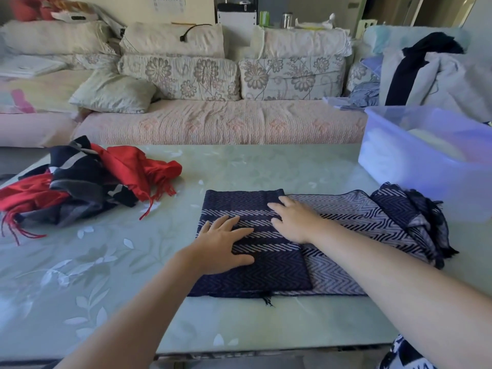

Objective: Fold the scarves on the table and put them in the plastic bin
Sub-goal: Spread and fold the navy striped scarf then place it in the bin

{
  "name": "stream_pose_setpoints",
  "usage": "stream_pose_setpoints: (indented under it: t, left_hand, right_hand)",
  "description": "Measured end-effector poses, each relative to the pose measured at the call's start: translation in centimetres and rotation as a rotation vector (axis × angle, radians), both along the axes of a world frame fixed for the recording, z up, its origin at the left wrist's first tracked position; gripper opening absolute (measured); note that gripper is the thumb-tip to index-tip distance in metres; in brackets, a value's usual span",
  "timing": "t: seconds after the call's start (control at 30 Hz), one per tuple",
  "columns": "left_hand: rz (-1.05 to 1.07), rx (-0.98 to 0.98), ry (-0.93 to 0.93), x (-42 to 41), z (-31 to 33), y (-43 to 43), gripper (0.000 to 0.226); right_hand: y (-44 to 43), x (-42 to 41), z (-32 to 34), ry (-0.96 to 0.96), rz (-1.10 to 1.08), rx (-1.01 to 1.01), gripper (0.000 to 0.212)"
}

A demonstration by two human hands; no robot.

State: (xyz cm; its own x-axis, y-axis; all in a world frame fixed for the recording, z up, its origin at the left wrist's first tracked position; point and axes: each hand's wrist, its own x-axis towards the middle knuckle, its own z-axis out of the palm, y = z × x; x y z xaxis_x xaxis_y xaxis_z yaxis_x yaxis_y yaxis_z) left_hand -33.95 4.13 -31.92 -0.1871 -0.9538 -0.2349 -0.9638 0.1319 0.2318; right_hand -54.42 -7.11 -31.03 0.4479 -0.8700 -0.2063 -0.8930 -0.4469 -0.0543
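Note:
A navy and white zigzag scarf (346,230) lies across the middle of the table (133,275), its left end folded over into a dark panel (239,206) and its right end bunched up. My left hand (223,243) presses flat on the folded panel with fingers spread. My right hand (295,219) also lies flat, on the fold's right edge. A clear plastic bin (426,155) stands at the table's back right with pale cloth inside. A heap of red and dark scarves (80,179) sits at the left.
A floral sofa (213,121) runs behind the table, with cushions and a pile of clothes (431,73) at its right end. The table's near edge (266,350) is close to my body. Another dark patterned cloth (407,355) shows at the bottom right.

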Motion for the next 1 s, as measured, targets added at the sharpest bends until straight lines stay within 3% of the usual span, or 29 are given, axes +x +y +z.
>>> stream_pose_setpoints:
  t: [0.07,0.27,0.4,0.63,0.77,0.93,1.0]
  left_hand:
    - [-0.017,-0.027,0.101,0.4,0.6,0.6,0.074]
    - [-0.134,-0.144,0.226,-2.6,1.3,1.8,0.045]
    - [-0.177,-0.192,0.147,-6.5,1.0,2.5,0.04]
    - [-0.214,-0.286,0.069,-8.2,0.3,2.9,0.023]
    - [-0.253,-0.285,0.164,-8.0,0.8,3.0,0.018]
    - [-0.217,-0.089,0.311,-7.7,0.9,3.6,0.023]
    - [-0.144,-0.136,0.322,-6.8,1.0,3.1,0.021]
  right_hand:
    - [0.6,0.3,0.8,-0.055,-0.107,-0.079,0.05]
    - [4.0,0.2,3.0,0.08,-0.332,0.114,0.038]
    - [6.6,-0.5,3.9,0.148,-0.391,0.201,0.028]
    - [8.2,-1.8,3.5,-0.05,-0.413,0.397,0.026]
    - [7.4,-3.2,3.9,-0.186,-0.508,0.532,0.026]
    - [7.5,-3.9,3.8,0.113,-0.419,0.607,0.043]
    - [7.4,-3.4,4.5,0.148,-0.371,0.4,0.045]
